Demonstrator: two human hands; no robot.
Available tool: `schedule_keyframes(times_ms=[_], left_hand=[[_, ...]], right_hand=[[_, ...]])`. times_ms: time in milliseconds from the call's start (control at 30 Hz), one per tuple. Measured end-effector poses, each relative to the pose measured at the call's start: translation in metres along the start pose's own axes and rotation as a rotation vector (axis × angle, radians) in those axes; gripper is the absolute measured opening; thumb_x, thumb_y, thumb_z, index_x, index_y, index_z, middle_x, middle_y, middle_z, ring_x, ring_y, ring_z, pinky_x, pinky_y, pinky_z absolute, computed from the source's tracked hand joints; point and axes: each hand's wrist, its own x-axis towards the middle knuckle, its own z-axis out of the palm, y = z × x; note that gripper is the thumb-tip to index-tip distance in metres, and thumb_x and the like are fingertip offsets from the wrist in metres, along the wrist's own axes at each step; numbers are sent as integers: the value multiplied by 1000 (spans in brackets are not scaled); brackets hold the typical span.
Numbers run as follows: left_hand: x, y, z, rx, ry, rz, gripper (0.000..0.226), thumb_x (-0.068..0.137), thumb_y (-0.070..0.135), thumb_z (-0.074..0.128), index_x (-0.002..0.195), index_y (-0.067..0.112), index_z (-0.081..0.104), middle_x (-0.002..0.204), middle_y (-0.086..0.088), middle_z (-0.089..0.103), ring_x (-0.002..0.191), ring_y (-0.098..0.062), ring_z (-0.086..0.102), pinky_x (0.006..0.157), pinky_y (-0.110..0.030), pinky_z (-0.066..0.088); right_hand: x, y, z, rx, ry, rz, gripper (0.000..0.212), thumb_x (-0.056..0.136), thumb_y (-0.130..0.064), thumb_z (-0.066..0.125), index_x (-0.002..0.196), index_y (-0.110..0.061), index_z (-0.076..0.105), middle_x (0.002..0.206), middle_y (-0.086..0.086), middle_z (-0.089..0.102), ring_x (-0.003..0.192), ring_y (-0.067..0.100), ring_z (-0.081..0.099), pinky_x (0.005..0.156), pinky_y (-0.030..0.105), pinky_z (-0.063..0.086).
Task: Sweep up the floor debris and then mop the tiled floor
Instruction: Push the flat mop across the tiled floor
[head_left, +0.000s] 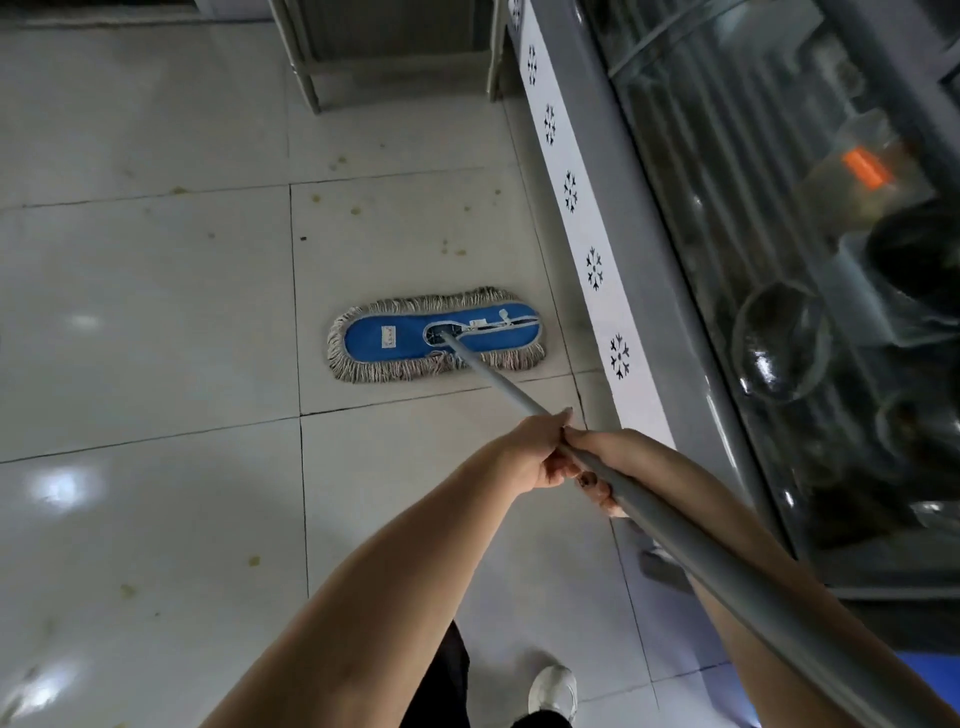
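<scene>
The tiled floor (156, 312) is being mopped; the work is judged under way, not finished. The glass-fronted chiller (779, 260) is bounding the right side. The mop handle (498, 384) is slanting forward and down to the mop head (410, 344), which is lying flat just beside the chiller base, long axis running left-right, crosswise to the handle, giving a broad wiping path. The left hand (535, 454) and right hand (615, 452) are touching, fingers wrapping the handle closed, likely for push control. Yellowish spots (357, 210) are remaining ahead.
</scene>
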Motion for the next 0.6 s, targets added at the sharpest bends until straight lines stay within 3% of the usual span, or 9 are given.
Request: schedule_keyframes(times_ms=[300, 600], left_hand=[[29, 87, -56, 120, -37, 36, 36, 100, 32, 36, 70, 12, 41, 32, 4, 47, 28, -6, 44, 43, -18, 34], [65, 172, -80, 156, -21, 71, 40, 99, 33, 34, 66, 14, 44, 33, 4, 47, 31, -5, 39, 42, -18, 32]], right_hand=[[22, -96, 22, 121, -33, -10, 46, 95, -45, 46, 68, -9, 47, 33, 0, 42, 19, 6, 34, 26, 6, 27], [36, -195, 19, 61, -12, 19, 49, 97, -46, 41, 66, -8, 41, 30, 1, 38, 17, 7, 32, 25, 6, 25]])
